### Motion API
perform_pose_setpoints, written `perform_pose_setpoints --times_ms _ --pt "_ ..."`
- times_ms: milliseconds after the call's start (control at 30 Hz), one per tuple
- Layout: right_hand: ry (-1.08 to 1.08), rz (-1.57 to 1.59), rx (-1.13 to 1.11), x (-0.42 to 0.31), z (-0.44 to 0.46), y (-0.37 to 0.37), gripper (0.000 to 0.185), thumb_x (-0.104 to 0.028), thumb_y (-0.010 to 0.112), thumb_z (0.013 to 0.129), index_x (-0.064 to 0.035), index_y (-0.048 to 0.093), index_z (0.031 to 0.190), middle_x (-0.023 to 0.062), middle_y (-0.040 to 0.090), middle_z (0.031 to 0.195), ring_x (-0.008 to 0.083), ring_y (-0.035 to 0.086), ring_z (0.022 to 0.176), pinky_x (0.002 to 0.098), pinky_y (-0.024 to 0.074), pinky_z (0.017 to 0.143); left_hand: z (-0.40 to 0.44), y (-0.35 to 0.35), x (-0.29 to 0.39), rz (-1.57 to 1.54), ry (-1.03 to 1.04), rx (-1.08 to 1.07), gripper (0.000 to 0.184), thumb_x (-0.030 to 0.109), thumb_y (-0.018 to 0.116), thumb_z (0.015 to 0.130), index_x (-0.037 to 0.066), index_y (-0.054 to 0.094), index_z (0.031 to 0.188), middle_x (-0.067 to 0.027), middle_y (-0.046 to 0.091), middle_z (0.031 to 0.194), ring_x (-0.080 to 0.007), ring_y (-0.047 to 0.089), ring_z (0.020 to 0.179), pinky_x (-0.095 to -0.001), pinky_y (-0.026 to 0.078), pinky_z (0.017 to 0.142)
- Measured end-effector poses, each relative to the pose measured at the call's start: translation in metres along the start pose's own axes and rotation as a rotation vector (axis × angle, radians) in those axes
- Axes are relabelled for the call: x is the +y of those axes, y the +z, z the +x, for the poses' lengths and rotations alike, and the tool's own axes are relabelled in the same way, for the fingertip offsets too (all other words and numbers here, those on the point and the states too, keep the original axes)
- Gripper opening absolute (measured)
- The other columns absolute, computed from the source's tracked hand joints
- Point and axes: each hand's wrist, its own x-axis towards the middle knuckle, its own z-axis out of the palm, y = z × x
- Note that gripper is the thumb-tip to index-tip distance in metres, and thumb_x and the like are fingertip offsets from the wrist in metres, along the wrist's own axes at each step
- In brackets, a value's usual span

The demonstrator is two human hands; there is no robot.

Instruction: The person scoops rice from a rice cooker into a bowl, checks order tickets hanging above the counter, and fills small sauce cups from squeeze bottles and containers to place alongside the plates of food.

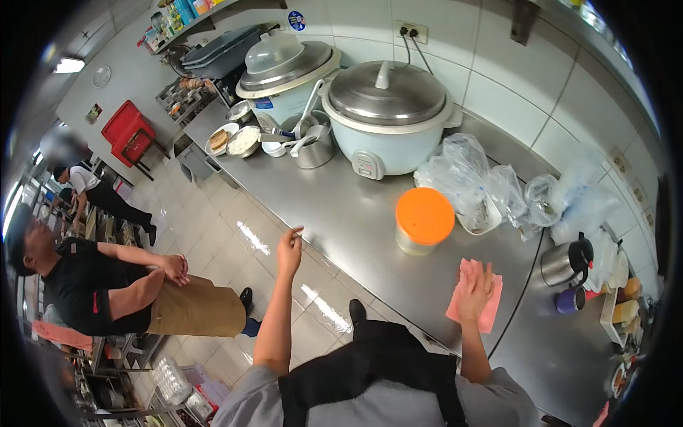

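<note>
My right hand [477, 293] lies flat with its fingers spread on a pink cloth [491, 313], which rests on the steel counter [341, 228]. Beyond the cloth stands a clear tub with an orange lid [425, 215]. My left hand [289, 249] hangs in the air near the counter's front edge, its index finger stretched out and the other fingers curled, with nothing seen in it. A large rice cooker [388, 121] with a metal lid sits further back, and clear plastic bags [484, 181] lie beside it.
A second cooker [284, 78], a metal pot with utensils [313, 146] and bowls of food [243, 141] stand to the left. At the right are a steel jug [562, 262] and a purple cup [570, 300]. Two people stand on the left; the nearer wears a black shirt [92, 285].
</note>
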Motion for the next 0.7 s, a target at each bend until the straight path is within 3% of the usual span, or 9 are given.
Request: perform_pose_setpoints --times_ms 133,233,300,333,367,433,600,633,700 --pt "0.171 0.356 0.528 -0.071 0.065 -0.004 0.037 -0.022 0.043 0.104 0.0040 0.054 0.128 0.0226 0.054 0.130 0.0349 0.052 0.122 0.0419 0.0390 0.106 0.074 -0.010 -0.007 -0.090 0.133 0.051 0.029 -0.001 0.050 0.092 0.002 0.066 0.116 -0.0117 0.067 0.114 -0.0232 0.068 0.105 -0.0333 0.054 0.083" --pt "-0.022 0.714 0.514 -0.199 0.120 -0.031 0.032 -0.015 0.043 0.103 0.0043 0.056 0.125 0.0182 0.058 0.122 0.0262 0.056 0.114 0.0379 0.0435 0.098 0.118 -0.039 -0.039 -0.121 0.117 0.023 0.028 -0.001 0.049 0.092 0.002 0.067 0.114 -0.0109 0.067 0.119 -0.0234 0.068 0.104 -0.0334 0.054 0.082" --pt "-0.315 0.826 0.192 -0.273 0.135 -0.026 0.024 -0.008 0.044 0.101 0.0039 0.059 0.115 0.0164 0.063 0.112 0.0246 0.060 0.106 0.0349 0.0467 0.093 0.142 -0.056 -0.051 -0.108 0.076 0.049 0.028 -0.001 0.049 0.092 0.002 0.066 0.114 -0.0108 0.066 0.119 -0.0233 0.068 0.104 -0.0334 0.053 0.083" --pt "-0.358 1.311 0.120 -0.325 0.138 0.007 0.021 -0.003 0.048 0.096 0.0023 0.063 0.110 0.0157 0.064 0.110 0.0259 0.062 0.103 0.0361 0.0487 0.089 0.157 -0.061 -0.058 -0.111 0.053 0.063 0.029 -0.001 0.049 0.092 0.002 0.066 0.115 -0.0108 0.066 0.120 -0.0232 0.068 0.104 -0.0333 0.053 0.083" --pt "-0.528 0.874 -0.036 -0.364 0.152 0.009 0.019 -0.004 0.053 0.093 -0.0022 0.066 0.108 0.0138 0.064 0.110 0.0283 0.063 0.100 0.0359 0.0497 0.088 0.174 -0.064 -0.067 -0.129 0.063 0.083 0.029 0.000 0.050 0.091 0.003 0.065 0.116 -0.0106 0.067 0.119 -0.0226 0.068 0.103 -0.0334 0.053 0.083" --pt "-0.475 0.791 -0.302 -0.441 0.159 0.045 0.020 -0.013 0.059 0.093 -0.0093 0.065 0.112 0.0107 0.062 0.107 0.0310 0.064 0.097 0.0388 0.0527 0.079 0.204 -0.062 -0.068 -0.124 0.049 0.109 0.030 0.000 0.050 0.091 0.003 0.065 0.116 -0.0106 0.066 0.120 -0.0223 0.067 0.103 -0.0335 0.053 0.083" --pt "-0.319 0.372 -0.362 -0.517 0.185 0.213 0.034 -0.020 0.063 0.092 -0.0021 0.054 0.120 0.0248 0.053 0.109 0.0433 0.063 0.091 0.0484 0.0531 0.076 0.305 -0.062 -0.060 0.064 0.360 0.129 0.038 -0.002 0.057 0.081 0.005 0.063 0.118 -0.0169 0.056 0.125 -0.0360 0.054 0.119 -0.0426 0.046 0.099" --pt "-0.258 0.342 -0.411 -0.528 0.190 0.228 0.037 -0.020 0.063 0.090 -0.0013 0.053 0.121 0.0261 0.053 0.111 0.0444 0.063 0.091 0.0492 0.0531 0.077 0.324 -0.064 -0.061 0.102 0.433 0.106 0.039 0.000 0.060 0.079 0.005 0.063 0.118 -0.0195 0.054 0.129 -0.0405 0.047 0.125 -0.0453 0.039 0.106" --pt "-0.133 0.278 -0.511 -0.543 0.193 0.249 0.042 -0.019 0.065 0.088 0.0003 0.050 0.123 0.0287 0.052 0.113 0.0467 0.063 0.090 0.0509 0.0533 0.078 0.356 -0.071 -0.064 0.118 0.493 -0.049 0.040 0.000 0.060 0.080 0.005 0.062 0.119 -0.0201 0.053 0.132 -0.0408 0.048 0.124 -0.0455 0.040 0.106"
